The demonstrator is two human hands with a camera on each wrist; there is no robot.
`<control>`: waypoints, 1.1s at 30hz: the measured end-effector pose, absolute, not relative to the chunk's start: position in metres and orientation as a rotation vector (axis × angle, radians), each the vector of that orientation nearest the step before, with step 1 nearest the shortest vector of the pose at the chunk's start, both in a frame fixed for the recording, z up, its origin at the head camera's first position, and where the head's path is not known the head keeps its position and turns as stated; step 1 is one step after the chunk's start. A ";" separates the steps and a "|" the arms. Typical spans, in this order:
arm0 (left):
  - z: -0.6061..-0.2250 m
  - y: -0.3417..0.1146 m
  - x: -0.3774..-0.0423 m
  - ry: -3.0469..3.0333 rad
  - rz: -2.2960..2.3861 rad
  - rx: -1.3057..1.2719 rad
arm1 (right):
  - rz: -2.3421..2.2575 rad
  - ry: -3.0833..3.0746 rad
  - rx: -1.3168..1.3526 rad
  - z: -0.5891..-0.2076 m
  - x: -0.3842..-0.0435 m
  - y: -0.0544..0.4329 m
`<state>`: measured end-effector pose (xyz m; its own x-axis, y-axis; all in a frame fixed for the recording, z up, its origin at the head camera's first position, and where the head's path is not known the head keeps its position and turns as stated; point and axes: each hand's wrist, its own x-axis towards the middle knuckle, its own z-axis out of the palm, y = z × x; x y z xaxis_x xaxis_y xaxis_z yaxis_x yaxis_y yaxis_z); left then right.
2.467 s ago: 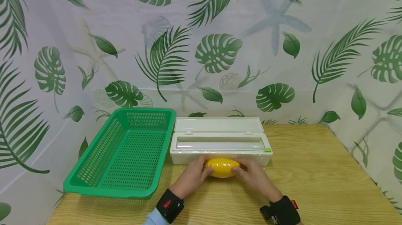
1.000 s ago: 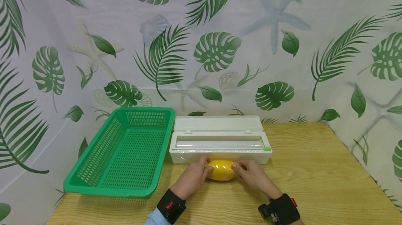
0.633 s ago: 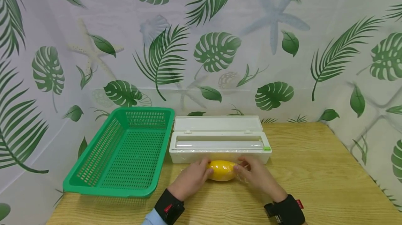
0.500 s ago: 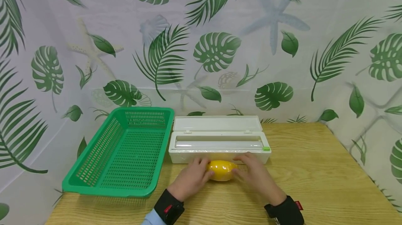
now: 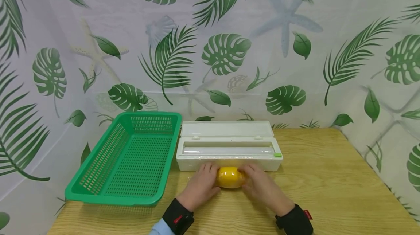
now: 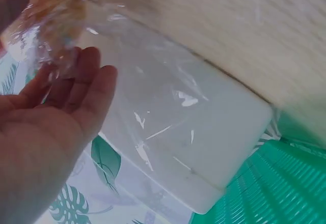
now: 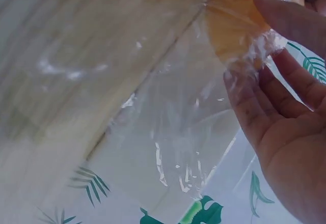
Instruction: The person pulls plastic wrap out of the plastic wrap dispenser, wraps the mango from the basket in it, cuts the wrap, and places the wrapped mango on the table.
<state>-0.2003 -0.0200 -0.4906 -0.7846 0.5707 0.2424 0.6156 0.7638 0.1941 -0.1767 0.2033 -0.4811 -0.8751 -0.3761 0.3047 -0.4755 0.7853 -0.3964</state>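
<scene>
A glossy yellow oval fruit (image 5: 229, 177) lies lengthwise between both hands, just in front of a white cling film box (image 5: 197, 165). The left hand (image 5: 199, 184) holds its left end, thumb low on the near side and fingers on the far side. At the other end, the right hand (image 5: 265, 190) grips it the same way. Clear cling film (image 6: 168, 89) covers the fruit, bunches at its ends and stretches along the box front in the left wrist view. Through the film, the fruit (image 7: 229, 28) looks orange in the right wrist view.
The box lid (image 5: 226, 129) stands open at the back, showing the film roll (image 5: 228, 151) inside. A green slider (image 5: 277, 155) sits at the box's right front edge. Left of it is a green plastic basket (image 5: 159, 191) on the wooden table (image 5: 328, 184), before a leaf-patterned cloth (image 5: 229, 93).
The right hand's fingers lifted and shifted at the fruit's right end, then closed over it again. The left thumb has slid lower on the fruit. Box and basket have stayed put.
</scene>
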 end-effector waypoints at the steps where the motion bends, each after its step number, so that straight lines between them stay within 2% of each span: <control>1: -0.491 -0.019 -0.201 -2.789 -0.389 -0.940 | 0.703 -2.765 0.669 -0.482 -0.177 0.204; 18: -0.500 -0.017 -0.205 -2.749 -0.343 -0.947 | 0.909 -2.776 0.600 -0.489 -0.188 0.206; 33: -0.495 -0.028 -0.209 -2.802 -0.667 -1.026 | 1.108 -2.681 0.656 -0.490 -0.193 0.217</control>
<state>-0.2094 -0.0276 -0.4955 -0.7718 0.5956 0.2229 0.6321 0.6802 0.3712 -0.1932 0.2166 -0.4903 -0.8892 -0.3329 0.3139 -0.4573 0.6277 -0.6300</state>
